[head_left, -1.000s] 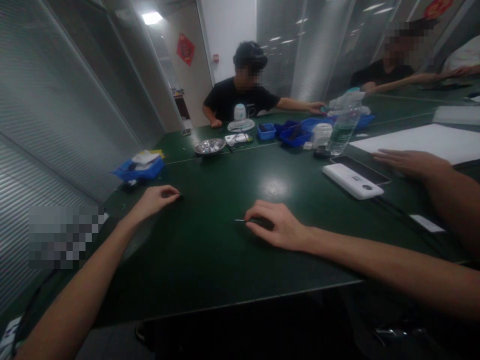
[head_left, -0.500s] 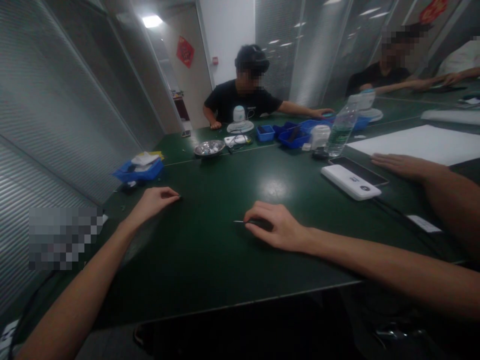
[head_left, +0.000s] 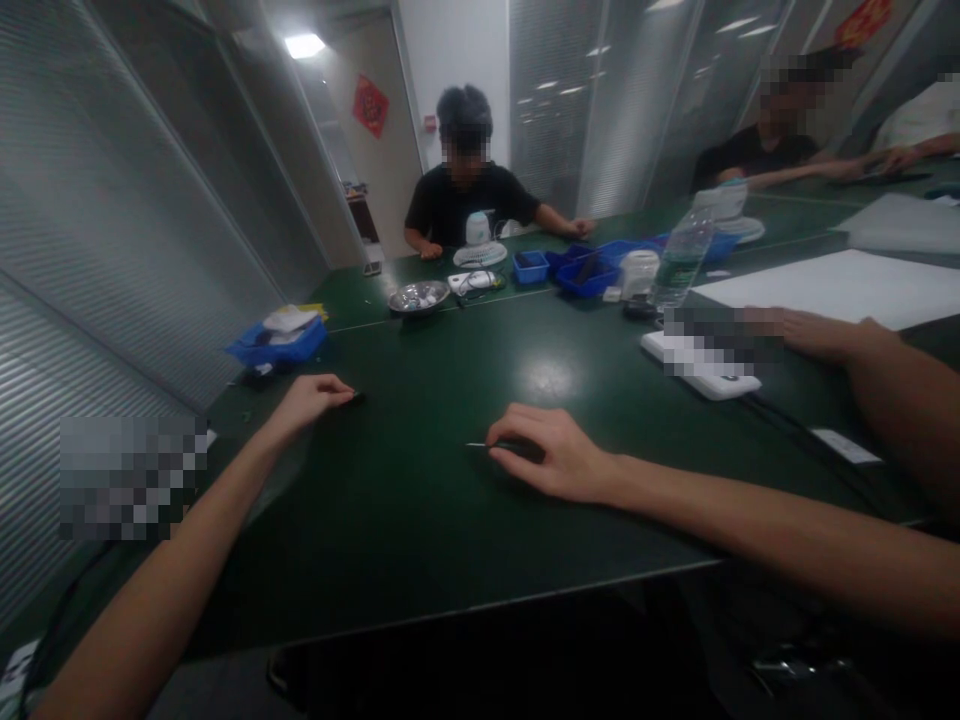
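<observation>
My left hand (head_left: 311,398) rests on the dark green table (head_left: 420,520), fingers curled together, their tips pinched on a small dark object (head_left: 355,397). My right hand (head_left: 551,455) lies knuckles up near the middle of the table, fingers closed over a thin metal tool (head_left: 480,445) whose pointed tip sticks out to the left. The two hands are well apart and both stay on the tabletop.
A co-worker's forearm and hand (head_left: 832,335) lie at the right beside a white box (head_left: 709,375). A blue tray (head_left: 279,338), a metal bowl (head_left: 418,296), blue bins (head_left: 577,268) and a water bottle (head_left: 681,258) stand further back. A person in black sits at the far end.
My hands have stayed put. The person at the far end has drawn the outstretched arm back and lifted the head.
</observation>
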